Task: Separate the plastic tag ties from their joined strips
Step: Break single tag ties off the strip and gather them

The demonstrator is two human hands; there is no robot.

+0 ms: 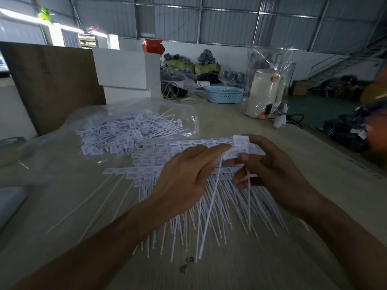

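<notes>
Joined strips of white plastic tag ties (155, 160) lie stacked on the table in front of me, their thin tails fanning toward me. My left hand (184, 176) pinches one tie's head with thumb and forefinger, and its long tail (209, 210) hangs down. My right hand (272, 170) pinches the neighbouring white tag head (240, 141) at the end of a raised strip, a second tail running down past its fingers. The two hands are close together above the stack. A heap of loose separated ties (127, 130) lies on clear plastic at the back left.
A wooden table (293, 258) carries the work. At the back stand a white kettle in a clear bag (266, 91), a blue perforated basket (224, 94) and a white box (127, 70). A brown board (54, 84) leans at the left. A grey object (10, 204) sits at the left edge.
</notes>
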